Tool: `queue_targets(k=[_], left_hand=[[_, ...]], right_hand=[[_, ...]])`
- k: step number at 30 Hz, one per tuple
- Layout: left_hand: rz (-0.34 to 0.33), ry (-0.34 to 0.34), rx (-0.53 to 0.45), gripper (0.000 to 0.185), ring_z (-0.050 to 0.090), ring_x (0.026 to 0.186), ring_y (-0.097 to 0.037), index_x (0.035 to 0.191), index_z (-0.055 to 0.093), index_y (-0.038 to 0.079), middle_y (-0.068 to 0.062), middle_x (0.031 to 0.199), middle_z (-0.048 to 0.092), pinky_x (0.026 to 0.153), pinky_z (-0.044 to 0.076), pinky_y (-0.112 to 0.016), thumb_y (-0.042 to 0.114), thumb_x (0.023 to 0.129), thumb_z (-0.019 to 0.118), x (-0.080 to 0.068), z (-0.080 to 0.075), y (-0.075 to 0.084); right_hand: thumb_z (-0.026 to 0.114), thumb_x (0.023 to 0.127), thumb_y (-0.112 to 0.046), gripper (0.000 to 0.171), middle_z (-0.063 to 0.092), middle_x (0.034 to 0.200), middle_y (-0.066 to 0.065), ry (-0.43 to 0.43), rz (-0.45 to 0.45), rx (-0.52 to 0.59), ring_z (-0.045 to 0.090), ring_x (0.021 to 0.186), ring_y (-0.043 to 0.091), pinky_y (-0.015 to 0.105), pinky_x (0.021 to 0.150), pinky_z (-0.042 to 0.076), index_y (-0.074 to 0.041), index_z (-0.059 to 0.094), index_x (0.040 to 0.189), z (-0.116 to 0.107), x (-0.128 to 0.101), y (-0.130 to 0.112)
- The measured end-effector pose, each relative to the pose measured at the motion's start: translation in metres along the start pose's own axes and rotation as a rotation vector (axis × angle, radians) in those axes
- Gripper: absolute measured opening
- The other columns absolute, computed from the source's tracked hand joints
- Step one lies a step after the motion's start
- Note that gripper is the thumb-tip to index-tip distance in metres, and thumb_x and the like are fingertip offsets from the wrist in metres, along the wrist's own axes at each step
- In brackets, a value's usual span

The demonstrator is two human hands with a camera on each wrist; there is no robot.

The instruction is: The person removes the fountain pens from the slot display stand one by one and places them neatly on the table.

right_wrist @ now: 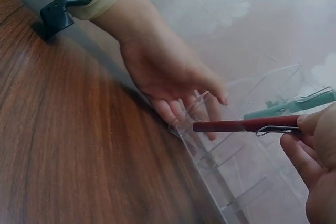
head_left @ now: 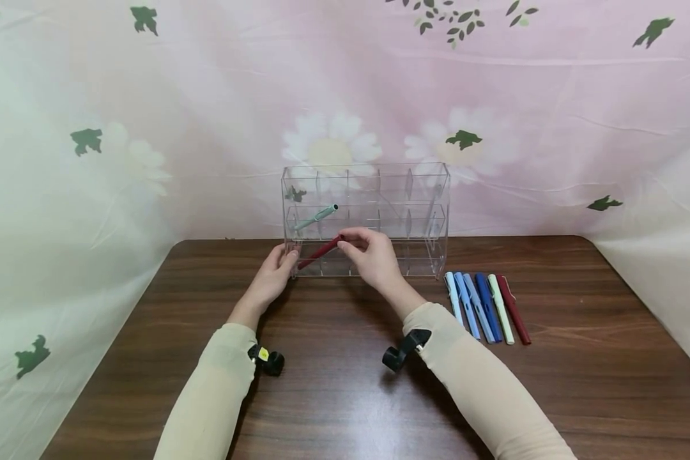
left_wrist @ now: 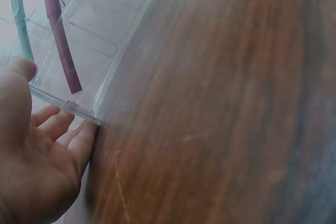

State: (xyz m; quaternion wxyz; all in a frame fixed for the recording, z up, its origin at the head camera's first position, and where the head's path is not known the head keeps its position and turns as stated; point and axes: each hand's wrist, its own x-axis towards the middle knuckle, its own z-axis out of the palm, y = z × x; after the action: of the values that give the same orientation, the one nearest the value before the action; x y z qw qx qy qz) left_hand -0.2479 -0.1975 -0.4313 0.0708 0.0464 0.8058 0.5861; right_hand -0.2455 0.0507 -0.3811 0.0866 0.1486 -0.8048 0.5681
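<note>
A clear acrylic organizer [head_left: 379,191] with several compartments stands at the back of the wooden table [head_left: 345,396]. My right hand [head_left: 347,241] pinches the clip end of a dark red pen [head_left: 321,252], whose other end slants down into the bottom-left compartment. In the right wrist view the same hand [right_wrist: 310,140] holds the red pen [right_wrist: 236,126] nearly level. A green pen [head_left: 316,217] lies in the compartment above. My left hand [head_left: 284,259] rests with straight fingers against the organizer's lower left corner [left_wrist: 84,113]. The left wrist view shows the red pen [left_wrist: 62,51] and the green pen [left_wrist: 21,19] through the acrylic.
Several pens [head_left: 485,306] in white, light blue, dark blue, pale green and dark red lie side by side on the table, right of the organizer. A flowered cloth [head_left: 149,128] hangs behind and at both sides. The table's front half is bare wood.
</note>
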Motion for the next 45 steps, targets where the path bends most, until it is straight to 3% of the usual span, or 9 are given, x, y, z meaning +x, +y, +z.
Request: queue_targets(k=[6, 16, 30, 33, 40, 45], left_hand=[[-0.006, 0.007, 0.029, 0.063, 0.036, 0.161, -0.038, 0.169, 0.026, 0.006, -0.016, 0.175, 0.037, 0.131, 0.033, -0.057, 0.040, 0.118, 0.041, 0.001, 0.000, 0.002], [-0.006, 0.010, 0.023, 0.063, 0.035, 0.163, -0.034, 0.169, 0.025, 0.005, -0.015, 0.175, 0.038, 0.131, 0.036, -0.053, 0.040, 0.118, 0.040, 0.004, 0.001, -0.002], [-0.017, 0.007, 0.001, 0.062, 0.034, 0.163, -0.036, 0.170, 0.025, 0.006, -0.015, 0.175, 0.036, 0.132, 0.032, -0.054, 0.038, 0.118, 0.040, 0.000, 0.002, 0.000], [-0.021, 0.000, 0.002, 0.063, 0.033, 0.163, -0.036, 0.170, 0.023, 0.006, -0.015, 0.176, 0.034, 0.132, 0.032, -0.054, 0.038, 0.118, 0.040, -0.001, 0.003, 0.001], [-0.014, 0.007, -0.004, 0.063, 0.035, 0.162, -0.036, 0.169, 0.026, 0.005, -0.016, 0.175, 0.036, 0.132, 0.034, -0.054, 0.038, 0.118, 0.041, 0.000, 0.002, -0.002], [-0.016, 0.016, 0.008, 0.063, 0.035, 0.162, -0.036, 0.169, 0.026, 0.005, -0.016, 0.175, 0.036, 0.131, 0.034, -0.054, 0.038, 0.118, 0.041, 0.001, 0.002, -0.002]], right_hand=[[0.075, 0.100, -0.004, 0.027, 0.080, 0.117, 0.022, 0.014, 0.011, 0.054, 0.080, 0.103, 0.037, 0.021, 0.082, 0.061, 0.003, 0.077, 0.126, -0.012, 0.000, -0.006], [0.075, 0.101, -0.004, 0.027, 0.079, 0.116, 0.025, 0.090, -0.018, 0.136, 0.075, 0.096, 0.008, 0.013, 0.083, 0.059, 0.004, 0.076, 0.127, -0.038, -0.002, -0.014], [0.074, 0.102, -0.006, 0.029, 0.077, 0.119, 0.030, 0.183, -0.093, 0.178, 0.076, 0.088, -0.003, 0.015, 0.087, 0.061, 0.006, 0.074, 0.129, -0.081, -0.012, -0.018], [0.074, 0.103, -0.006, 0.028, 0.078, 0.116, 0.025, 0.198, -0.109, 0.163, 0.077, 0.089, -0.003, 0.015, 0.087, 0.061, 0.004, 0.075, 0.129, -0.091, -0.016, -0.017], [0.074, 0.102, -0.006, 0.030, 0.078, 0.101, -0.014, 0.240, -0.123, 0.167, 0.078, 0.087, 0.000, 0.015, 0.086, 0.061, 0.005, 0.074, 0.130, -0.112, -0.023, -0.021], [0.075, 0.102, -0.006, 0.029, 0.078, 0.100, -0.019, 0.275, -0.126, 0.149, 0.078, 0.087, 0.002, 0.015, 0.087, 0.061, 0.005, 0.075, 0.129, -0.127, -0.028, -0.024]])
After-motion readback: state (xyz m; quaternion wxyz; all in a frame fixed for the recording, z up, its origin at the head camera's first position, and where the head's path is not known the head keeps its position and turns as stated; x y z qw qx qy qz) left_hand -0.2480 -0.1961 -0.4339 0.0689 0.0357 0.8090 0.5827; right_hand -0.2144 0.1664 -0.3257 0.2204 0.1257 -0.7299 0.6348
